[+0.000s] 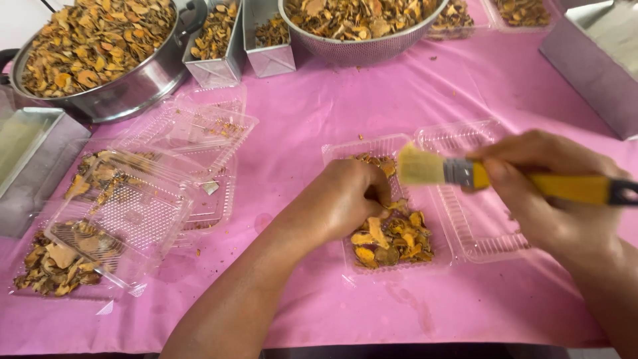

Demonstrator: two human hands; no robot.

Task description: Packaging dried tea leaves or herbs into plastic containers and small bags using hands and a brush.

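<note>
While the left hand [345, 199] is pinching dried slices [392, 236] inside the clear tray [399, 146] at frame centre, the right hand [551, 193], fist closed around a yellow-handled brush [465, 174], is risking flicking pieces onto the pink desk [332, 113].

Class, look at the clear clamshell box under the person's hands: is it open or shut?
Open. The box lies flat with its lid folded out rightward; the left hand reaches into the dried slices inside.

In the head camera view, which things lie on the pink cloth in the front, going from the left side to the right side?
Closed clear boxes of dried slices → stack of empty clear boxes → left hand → open box with dried slices → brush → right hand.
</note>
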